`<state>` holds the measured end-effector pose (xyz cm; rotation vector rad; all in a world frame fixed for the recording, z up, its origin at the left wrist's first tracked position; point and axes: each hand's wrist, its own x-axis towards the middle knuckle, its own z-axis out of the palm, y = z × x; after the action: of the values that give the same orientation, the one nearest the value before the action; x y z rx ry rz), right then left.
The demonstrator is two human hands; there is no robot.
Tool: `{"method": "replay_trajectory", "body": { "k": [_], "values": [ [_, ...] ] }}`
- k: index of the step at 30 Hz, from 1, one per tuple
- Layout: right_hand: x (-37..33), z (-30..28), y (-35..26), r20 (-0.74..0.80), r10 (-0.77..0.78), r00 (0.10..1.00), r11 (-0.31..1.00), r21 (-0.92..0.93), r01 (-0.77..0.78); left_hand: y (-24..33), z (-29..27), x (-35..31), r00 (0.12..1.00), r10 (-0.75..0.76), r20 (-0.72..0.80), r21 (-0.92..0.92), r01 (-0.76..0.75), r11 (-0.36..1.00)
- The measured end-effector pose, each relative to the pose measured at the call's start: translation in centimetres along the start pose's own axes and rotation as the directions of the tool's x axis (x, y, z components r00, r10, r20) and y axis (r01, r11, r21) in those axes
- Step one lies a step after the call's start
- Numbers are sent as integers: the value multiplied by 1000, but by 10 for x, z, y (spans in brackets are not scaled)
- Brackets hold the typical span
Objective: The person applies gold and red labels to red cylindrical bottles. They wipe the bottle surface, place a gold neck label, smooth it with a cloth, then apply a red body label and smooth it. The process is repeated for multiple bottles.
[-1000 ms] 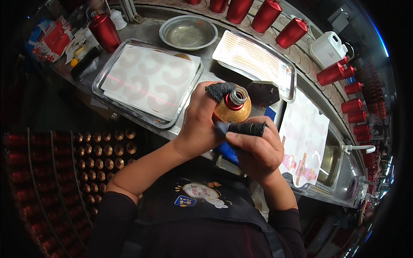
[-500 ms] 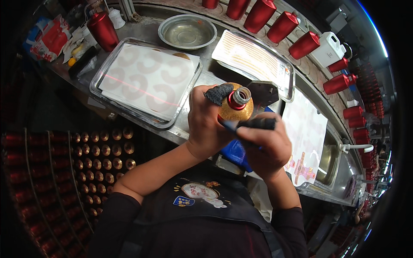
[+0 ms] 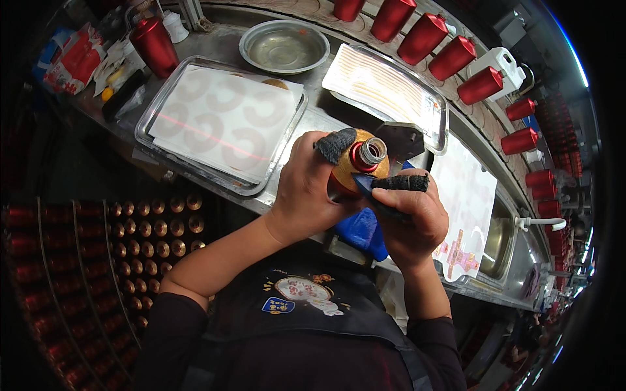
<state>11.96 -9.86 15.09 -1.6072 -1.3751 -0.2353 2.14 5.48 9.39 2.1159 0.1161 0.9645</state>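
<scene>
A red bottle with a gold shoulder (image 3: 343, 174) and an open, clear threaded neck (image 3: 373, 150) is held tilted in front of me. My left hand (image 3: 301, 179) grips it from the left, with a dark cloth cot on the thumb pressed against the gold shoulder. My right hand (image 3: 417, 218) is closed around a dark blue, flat, pointed scraper-like tool (image 3: 363, 183). Its tip touches the shoulder just below the neck, and a dark cot covers that thumb too. Behind the bottle stands a dark angular metal block (image 3: 404, 138).
A metal tray (image 3: 145, 124) with sheets of ring-shaped decals lies left. Behind are a metal basin (image 3: 283, 70), a tray of striped sheets (image 3: 439, 107) and a line of red bottles (image 3: 422, 38). A sink (image 3: 499, 241) is right; racked bottles (image 3: 153, 228) stand lower left.
The tool's tip has moved up from the bottle's lower shoulder to near the neck. The held bottle has shifted slightly right and down. The red bottles at the back have moved right along their line.
</scene>
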Motion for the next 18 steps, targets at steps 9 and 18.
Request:
{"method": "replay_trajectory", "body": {
  "k": [9, 18],
  "values": [
    [-3, 5, -4, -41, 65, 997, 997, 35, -63, -4, -4, -1, 994, -82, 72, -62, 87, 994],
    [-2, 5, -7, -33, 73, 997, 996, 49, -71, 1, -4, 1, 997, -77, -15, -91, 76, 993]
  ]
}}
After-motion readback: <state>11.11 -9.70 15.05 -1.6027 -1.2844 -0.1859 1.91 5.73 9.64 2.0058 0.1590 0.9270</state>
